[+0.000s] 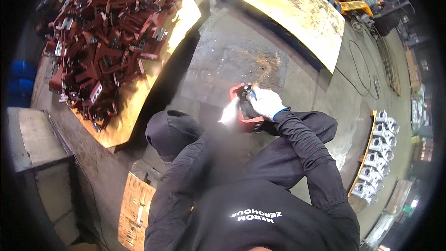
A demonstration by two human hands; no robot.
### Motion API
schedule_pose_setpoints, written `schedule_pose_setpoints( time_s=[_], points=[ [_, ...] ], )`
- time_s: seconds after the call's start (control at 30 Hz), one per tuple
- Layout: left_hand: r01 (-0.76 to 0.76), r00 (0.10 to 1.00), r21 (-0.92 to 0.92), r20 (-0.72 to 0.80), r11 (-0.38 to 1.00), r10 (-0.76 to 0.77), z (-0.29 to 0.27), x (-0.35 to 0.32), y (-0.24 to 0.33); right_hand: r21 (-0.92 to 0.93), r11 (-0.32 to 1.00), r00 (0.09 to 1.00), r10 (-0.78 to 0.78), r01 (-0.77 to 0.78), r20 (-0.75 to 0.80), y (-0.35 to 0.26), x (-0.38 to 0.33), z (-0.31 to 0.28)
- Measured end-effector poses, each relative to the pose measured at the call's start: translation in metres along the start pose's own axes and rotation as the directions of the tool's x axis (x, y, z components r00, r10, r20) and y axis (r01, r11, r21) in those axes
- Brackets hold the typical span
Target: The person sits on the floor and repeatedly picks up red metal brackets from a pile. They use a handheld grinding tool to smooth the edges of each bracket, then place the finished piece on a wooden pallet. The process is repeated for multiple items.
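Observation:
A red metal bracket (245, 111) stands on the dark floor plate (232, 60) just in front of me. My right hand (265, 102), in a white glove with a blue cuff, is closed over the bracket's top and right side. A small dark blue thing shows at its fingertips; what it is I cannot make out. My left hand (230, 114), also in a white glove, is blurred by motion at the bracket's left edge, and its grip cannot be read. Both sleeves are black.
A large heap of red brackets (104, 37) lies on a wooden board (139, 97) at the upper left. A curved wooden sheet (297, 14) lies beyond. Grey-white cast parts (378, 158) are stacked at the right, with a yellow pallet truck (355, 9) far right. A grey cabinet (32, 139) stands at the left.

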State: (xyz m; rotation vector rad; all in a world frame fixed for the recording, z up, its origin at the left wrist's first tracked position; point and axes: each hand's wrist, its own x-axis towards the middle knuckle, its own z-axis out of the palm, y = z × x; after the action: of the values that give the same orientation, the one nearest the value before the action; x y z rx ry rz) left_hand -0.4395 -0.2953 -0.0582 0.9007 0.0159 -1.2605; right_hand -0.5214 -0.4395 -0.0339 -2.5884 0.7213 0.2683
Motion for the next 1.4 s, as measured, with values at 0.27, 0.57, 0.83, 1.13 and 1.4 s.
schedule_pose_setpoints(
  time_s=[0.27, 0.57, 0.83, 1.13, 1.4],
  points=[
    [-0.094, 0.989, 0.329, -0.075, 0.94, 0.125, 0.004, 0.004, 0.001, -0.101, 0.985, 0.985, 0.131, -0.143, -0.113, 0.014, 0.013, 0.02],
    [0.238, 0.932, -0.068, -0.264, 0.969, -0.247, 0.019, 0.007, 0.009, -0.087, 0.983, 0.976, 0.144, -0.159, -0.161, 0.016, 0.011, 0.023],
    [-0.177, 0.975, 0.431, -0.045, 0.885, 0.217, -0.007, 0.016, -0.018, -0.106, 0.978, 0.976, 0.162, -0.178, -0.144, 0.016, 0.012, 0.026],
    [0.097, 0.943, -0.041, -0.317, 0.994, -0.105, -0.016, 0.033, -0.029, -0.05, 0.951, 0.948, 0.309, -0.306, 0.07, 0.016, 0.023, 0.042],
    [0.335, 0.918, 0.431, -0.351, 0.838, -0.187, -0.028, 0.038, -0.03, 0.088, 0.995, 0.993, -0.058, 0.049, 0.1, 0.034, 0.022, 0.073]
  ],
)
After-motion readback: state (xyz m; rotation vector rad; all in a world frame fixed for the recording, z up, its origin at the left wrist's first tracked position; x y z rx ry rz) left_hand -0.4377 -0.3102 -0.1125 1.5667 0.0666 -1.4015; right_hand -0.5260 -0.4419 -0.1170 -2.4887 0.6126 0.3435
